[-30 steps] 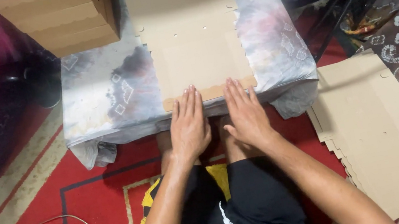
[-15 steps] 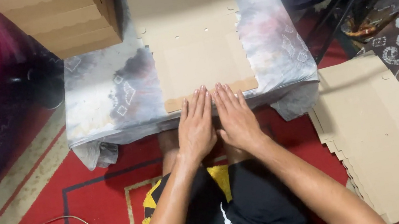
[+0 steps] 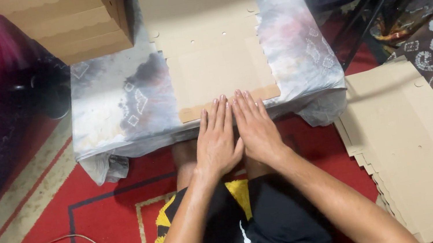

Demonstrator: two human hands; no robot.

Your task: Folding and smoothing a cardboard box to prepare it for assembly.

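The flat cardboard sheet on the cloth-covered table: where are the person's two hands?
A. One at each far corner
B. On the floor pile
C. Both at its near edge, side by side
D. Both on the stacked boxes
C: the left hand and the right hand lie flat, side by side, fingertips on the near edge of the cardboard sheet.

The cloth [image 3: 120, 105] hides the low table beneath it. The top edge cuts off the flat cardboard sheet [image 3: 209, 40] and the box stack [image 3: 70, 20] at far left. The cardboard pile [image 3: 420, 146] at right runs past the bottom edge. Both hands cover the sheet's near edge.
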